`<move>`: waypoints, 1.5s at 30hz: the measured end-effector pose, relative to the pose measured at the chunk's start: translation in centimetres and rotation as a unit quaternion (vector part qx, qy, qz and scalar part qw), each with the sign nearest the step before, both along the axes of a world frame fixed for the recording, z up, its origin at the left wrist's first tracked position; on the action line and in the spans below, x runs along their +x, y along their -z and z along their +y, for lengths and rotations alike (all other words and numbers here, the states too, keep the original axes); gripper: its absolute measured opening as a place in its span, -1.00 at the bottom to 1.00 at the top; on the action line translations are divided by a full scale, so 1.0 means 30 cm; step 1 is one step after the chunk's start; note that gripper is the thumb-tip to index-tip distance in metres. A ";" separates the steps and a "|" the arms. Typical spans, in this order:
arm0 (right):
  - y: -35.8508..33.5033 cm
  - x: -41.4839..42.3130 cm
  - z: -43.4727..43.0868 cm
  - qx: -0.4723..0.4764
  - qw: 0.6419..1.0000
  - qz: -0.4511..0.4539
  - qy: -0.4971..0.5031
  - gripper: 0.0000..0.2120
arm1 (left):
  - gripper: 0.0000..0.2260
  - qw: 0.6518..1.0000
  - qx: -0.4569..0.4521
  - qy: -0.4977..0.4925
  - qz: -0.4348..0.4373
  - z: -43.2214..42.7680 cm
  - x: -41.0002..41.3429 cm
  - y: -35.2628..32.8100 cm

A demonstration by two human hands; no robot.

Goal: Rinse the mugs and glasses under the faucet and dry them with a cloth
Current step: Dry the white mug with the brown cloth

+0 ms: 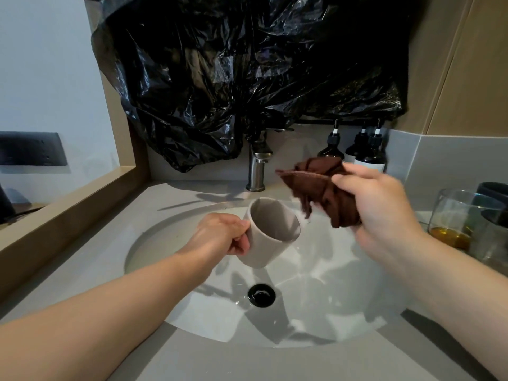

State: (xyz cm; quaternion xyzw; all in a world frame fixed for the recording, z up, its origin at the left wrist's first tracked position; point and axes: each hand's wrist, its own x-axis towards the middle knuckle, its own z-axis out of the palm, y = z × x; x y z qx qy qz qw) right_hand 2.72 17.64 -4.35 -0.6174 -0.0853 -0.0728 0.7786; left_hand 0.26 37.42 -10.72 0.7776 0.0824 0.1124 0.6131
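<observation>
My left hand (222,233) grips a pale grey mug (270,232) by its side, tilted with the mouth facing up and toward me, over the white sink basin (316,320). My right hand (382,207) holds a bunched brown cloth (324,191) just right of the mug and apart from it. The steel faucet (257,169) stands behind the basin; no water is seen running. A clear glass (461,218) with amber liquid at its bottom stands on the counter at the right edge.
Black plastic sheeting (247,64) hangs over the wall above the faucet. Three dark pump bottles (365,152) stand behind the cloth. A dark mug (494,202) sits behind the glass. The drain (261,295) is black. A wooden ledge (68,215) runs along the left.
</observation>
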 end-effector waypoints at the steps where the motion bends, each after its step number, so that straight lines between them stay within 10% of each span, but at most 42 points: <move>1: -0.009 0.008 -0.018 -0.069 0.995 -0.066 0.032 -0.78 | -0.55 1.000 -0.004 0.000 0.001 0.007 0.003 0.001; 4: 0.002 0.027 -0.055 -0.314 0.904 -0.283 0.069 -0.71 | -0.55 1.000 0.001 0.018 -0.001 0.015 0.004 0.004; 8: 0.074 0.053 -0.066 -0.561 0.648 -0.516 -0.009 -0.71 | -0.60 0.998 0.000 0.062 0.006 0.011 -0.007 -0.009; 16: 0.146 0.056 0.003 -0.683 0.474 -0.534 -0.153 -0.75 | -0.68 0.980 0.056 0.189 0.033 0.009 -0.030 -0.007; 34: 0.168 0.029 0.016 -0.715 0.426 -0.533 -0.151 -0.72 | -0.65 0.976 0.084 0.202 0.020 -0.031 -0.035 0.008; 39: 0.115 -0.003 0.003 -0.802 0.407 -0.414 -0.142 -0.78 | -0.68 0.977 0.127 0.173 0.012 -0.033 -0.025 0.014; 45: 0.002 -0.056 -0.056 -0.775 0.515 -0.352 -0.106 -0.65 | -0.68 0.979 0.180 0.092 -0.011 -0.015 -0.027 0.002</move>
